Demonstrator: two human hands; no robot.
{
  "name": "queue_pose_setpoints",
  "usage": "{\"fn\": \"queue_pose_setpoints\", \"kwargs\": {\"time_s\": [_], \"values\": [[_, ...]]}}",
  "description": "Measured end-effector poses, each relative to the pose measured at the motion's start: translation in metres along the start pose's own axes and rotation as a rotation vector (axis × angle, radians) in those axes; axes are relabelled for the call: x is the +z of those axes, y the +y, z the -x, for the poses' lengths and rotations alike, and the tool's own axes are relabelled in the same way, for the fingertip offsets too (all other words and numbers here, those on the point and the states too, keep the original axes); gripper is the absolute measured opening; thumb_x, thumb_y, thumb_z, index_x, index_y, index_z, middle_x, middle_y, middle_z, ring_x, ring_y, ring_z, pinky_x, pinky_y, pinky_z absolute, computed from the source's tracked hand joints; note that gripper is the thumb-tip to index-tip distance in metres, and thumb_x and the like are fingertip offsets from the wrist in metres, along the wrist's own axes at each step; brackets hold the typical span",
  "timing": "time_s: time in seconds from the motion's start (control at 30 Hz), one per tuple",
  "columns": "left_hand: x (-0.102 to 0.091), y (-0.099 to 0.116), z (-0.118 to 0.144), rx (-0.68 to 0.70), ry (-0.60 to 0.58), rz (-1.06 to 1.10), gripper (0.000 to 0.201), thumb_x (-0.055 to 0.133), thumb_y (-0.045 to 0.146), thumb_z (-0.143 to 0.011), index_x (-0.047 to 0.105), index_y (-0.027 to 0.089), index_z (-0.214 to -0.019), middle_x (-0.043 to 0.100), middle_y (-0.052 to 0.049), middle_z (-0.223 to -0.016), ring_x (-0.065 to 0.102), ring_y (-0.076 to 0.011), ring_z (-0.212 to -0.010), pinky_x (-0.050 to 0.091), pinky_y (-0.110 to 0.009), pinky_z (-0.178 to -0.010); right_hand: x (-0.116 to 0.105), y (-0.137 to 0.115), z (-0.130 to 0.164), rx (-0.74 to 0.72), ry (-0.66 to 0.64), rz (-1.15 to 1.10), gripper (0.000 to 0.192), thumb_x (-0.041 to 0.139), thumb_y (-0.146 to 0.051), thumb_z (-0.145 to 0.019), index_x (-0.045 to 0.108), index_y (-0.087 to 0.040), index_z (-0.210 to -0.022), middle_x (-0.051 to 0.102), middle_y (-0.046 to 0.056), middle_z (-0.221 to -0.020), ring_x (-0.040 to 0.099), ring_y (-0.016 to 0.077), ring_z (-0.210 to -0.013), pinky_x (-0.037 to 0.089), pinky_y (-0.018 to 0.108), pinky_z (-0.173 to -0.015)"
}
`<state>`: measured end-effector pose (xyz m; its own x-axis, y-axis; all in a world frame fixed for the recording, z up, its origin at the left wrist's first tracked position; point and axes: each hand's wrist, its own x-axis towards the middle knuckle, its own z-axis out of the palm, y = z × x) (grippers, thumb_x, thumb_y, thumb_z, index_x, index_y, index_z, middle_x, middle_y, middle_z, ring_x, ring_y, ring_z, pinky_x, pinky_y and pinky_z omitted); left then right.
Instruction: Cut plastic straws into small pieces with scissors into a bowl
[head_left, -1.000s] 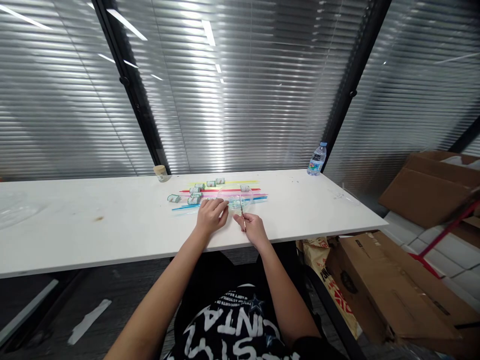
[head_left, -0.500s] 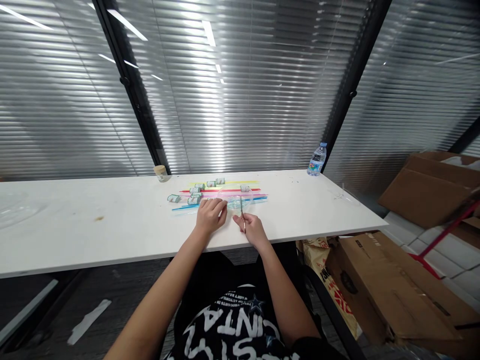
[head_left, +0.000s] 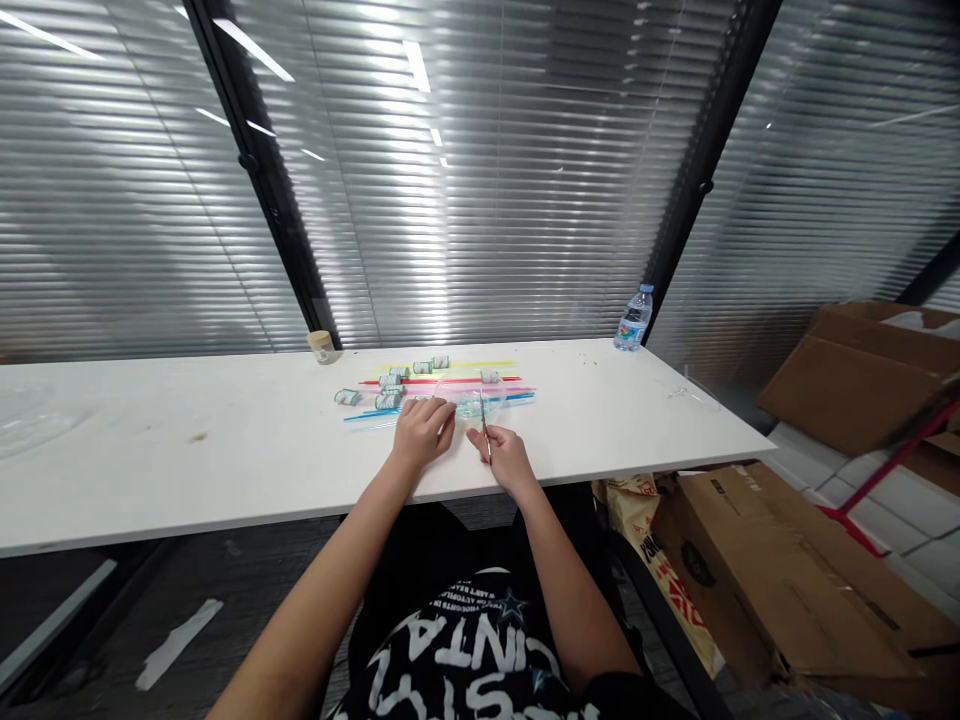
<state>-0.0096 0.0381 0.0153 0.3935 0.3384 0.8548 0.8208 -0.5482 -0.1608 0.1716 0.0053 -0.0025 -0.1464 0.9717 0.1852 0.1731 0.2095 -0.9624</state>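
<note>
My left hand rests low over the white table with its fingers curled together; what they hold, if anything, is too small to tell. My right hand grips a slim metal tool between thumb and fingers, its thin end pointing away from me. I cannot tell whether it is scissors or tweezers. Just beyond both hands sits a clear plastic dish with small pale bluish bits in it. Around it lie blue sticks, red sticks and yellow sticks, with several small green-and-white printed rolls.
A small jar with a tan lid stands at the table's back left, a water bottle at the back right. Clear plastic lies far left on the table. Cardboard boxes stand on the floor to the right.
</note>
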Motion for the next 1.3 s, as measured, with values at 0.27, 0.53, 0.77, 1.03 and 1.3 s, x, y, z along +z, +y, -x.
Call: {"fn": "queue_pose_setpoints", "kwargs": {"time_s": [0.27, 0.53, 0.77, 1.03, 1.3], "values": [[-0.0011, 0.0004, -0.0009, -0.008, -0.017, 0.005, 0.017, 0.051, 0.014, -0.085, 0.062, 0.022, -0.095, 0.071, -0.005, -0.083, 0.062, -0.0197, -0.072, 0.037, -0.036, -0.066, 0.0000, -0.0012, 0.0012, -0.011, 0.012, 0.023, 0.051, 0.056, -0.065, -0.079, 0.046, -0.020, -0.057, 0.044, -0.003, -0.051, 0.040, 0.0119, -0.050, 0.032, 0.024, -0.051], [-0.0007, 0.0008, 0.0000, -0.013, -0.024, 0.020, 0.018, 0.051, 0.014, -0.085, 0.063, 0.022, -0.095, 0.070, -0.005, -0.083, 0.062, -0.0195, -0.072, 0.036, -0.035, -0.066, 0.0005, -0.0007, 0.0009, 0.000, -0.005, 0.020, 0.050, 0.057, -0.065, -0.078, 0.045, -0.021, -0.057, 0.044, -0.003, -0.051, 0.039, 0.0115, -0.049, 0.031, 0.024, -0.049], [0.0004, -0.0002, 0.0005, 0.039, 0.014, 0.015, 0.018, 0.053, 0.012, -0.084, 0.062, 0.021, -0.096, 0.071, -0.004, -0.082, 0.062, -0.0189, -0.071, 0.036, -0.034, -0.065, 0.0016, 0.0019, -0.0006, 0.003, -0.011, 0.032, 0.049, 0.060, -0.062, -0.077, 0.045, -0.021, -0.056, 0.042, -0.004, -0.050, 0.037, 0.0114, -0.048, 0.030, 0.024, -0.049], [0.0003, -0.0011, 0.0011, -0.001, -0.038, 0.008, 0.018, 0.051, 0.014, -0.084, 0.064, 0.022, -0.094, 0.071, -0.006, -0.083, 0.062, -0.0196, -0.072, 0.037, -0.035, -0.067, 0.0014, 0.0019, -0.0002, 0.003, -0.007, 0.035, 0.051, 0.061, -0.063, -0.076, 0.044, -0.020, -0.055, 0.041, -0.004, -0.050, 0.037, 0.0113, -0.049, 0.030, 0.024, -0.049], [-0.0013, 0.0000, -0.0007, 0.006, -0.052, -0.009, 0.018, 0.052, 0.014, -0.083, 0.065, 0.022, -0.093, 0.071, -0.006, -0.084, 0.062, -0.0195, -0.072, 0.036, -0.036, -0.066, 0.0020, 0.0042, -0.0011, 0.000, -0.010, 0.040, 0.050, 0.059, -0.063, -0.077, 0.045, -0.021, -0.056, 0.042, -0.003, -0.051, 0.036, 0.0114, -0.049, 0.031, 0.024, -0.049]]}}
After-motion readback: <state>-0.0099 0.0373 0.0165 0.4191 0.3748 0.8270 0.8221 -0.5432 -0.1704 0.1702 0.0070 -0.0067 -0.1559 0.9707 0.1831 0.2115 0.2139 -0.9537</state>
